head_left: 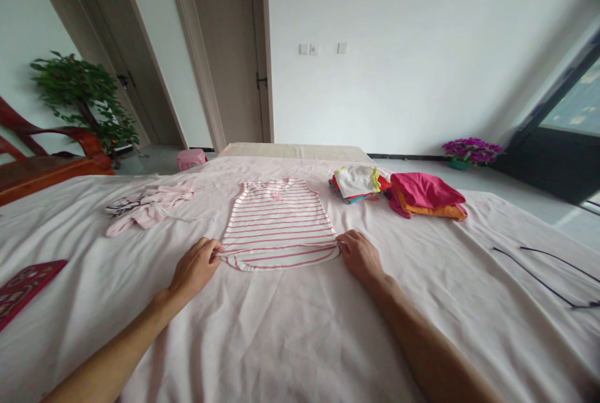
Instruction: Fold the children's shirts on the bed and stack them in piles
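A sleeveless white shirt with red stripes point(280, 218) lies spread flat on the pale pink sheet point(300, 340), its neck end away from me. My left hand point(199, 263) pinches the left corner near the hem. Opposite it, my right hand point(360, 256) has its fingers closed on the right corner. Between the two hands the lower edge curves toward me, with a crease running across just above it. Both fingertips are partly hidden by the cloth and knuckles.
Folded clothes point(359, 182) sit at the back right beside a magenta and orange pile point(427, 195). A crumpled pink garment point(152, 204) lies at left. Eyeglasses point(557, 278) rest at the right, a red patterned object point(29, 287) at the left edge. A wooden chair point(56, 153) stands beyond.
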The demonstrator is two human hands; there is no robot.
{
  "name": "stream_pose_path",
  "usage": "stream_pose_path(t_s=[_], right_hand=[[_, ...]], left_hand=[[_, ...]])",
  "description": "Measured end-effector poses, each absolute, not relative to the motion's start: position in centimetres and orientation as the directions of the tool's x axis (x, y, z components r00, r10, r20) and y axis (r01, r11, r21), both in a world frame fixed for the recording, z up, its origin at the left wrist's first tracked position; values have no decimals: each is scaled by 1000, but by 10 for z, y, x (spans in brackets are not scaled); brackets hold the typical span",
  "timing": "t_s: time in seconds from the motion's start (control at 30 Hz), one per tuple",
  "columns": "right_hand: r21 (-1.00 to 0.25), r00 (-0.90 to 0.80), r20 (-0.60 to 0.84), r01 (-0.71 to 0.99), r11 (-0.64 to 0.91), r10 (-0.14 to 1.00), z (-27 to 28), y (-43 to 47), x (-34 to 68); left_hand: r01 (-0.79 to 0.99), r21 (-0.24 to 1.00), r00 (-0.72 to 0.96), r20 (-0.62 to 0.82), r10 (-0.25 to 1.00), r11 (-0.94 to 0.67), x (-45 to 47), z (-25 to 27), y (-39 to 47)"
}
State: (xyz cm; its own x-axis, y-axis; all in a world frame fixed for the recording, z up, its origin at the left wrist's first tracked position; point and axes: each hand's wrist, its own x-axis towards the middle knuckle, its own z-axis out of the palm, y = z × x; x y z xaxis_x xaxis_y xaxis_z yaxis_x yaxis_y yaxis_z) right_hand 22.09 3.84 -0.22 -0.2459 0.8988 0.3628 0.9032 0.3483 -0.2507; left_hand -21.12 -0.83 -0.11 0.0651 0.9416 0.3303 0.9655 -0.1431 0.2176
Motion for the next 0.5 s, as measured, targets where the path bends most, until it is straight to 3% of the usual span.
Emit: stream_pose_path(t_s=[0.13,0.27,0.37,0.5], right_hand=[[-255,-300,400,871,420,866,1,36,215],[-233,-394,375,836,497,839,6,37,210],[-227,-446,320,821,524,836,7,36,215],[-227,-351,293,878,421,889,11,33,222]], left_hand=[[929,128,268,419,868,-348,-208,0,-10],[861,201,368,386,846,-466,-205,-5,-9],[848,281,351,337,874,-449,-206,-6,-11],[881,315,306,186,934,-352,-210,9,-9]])
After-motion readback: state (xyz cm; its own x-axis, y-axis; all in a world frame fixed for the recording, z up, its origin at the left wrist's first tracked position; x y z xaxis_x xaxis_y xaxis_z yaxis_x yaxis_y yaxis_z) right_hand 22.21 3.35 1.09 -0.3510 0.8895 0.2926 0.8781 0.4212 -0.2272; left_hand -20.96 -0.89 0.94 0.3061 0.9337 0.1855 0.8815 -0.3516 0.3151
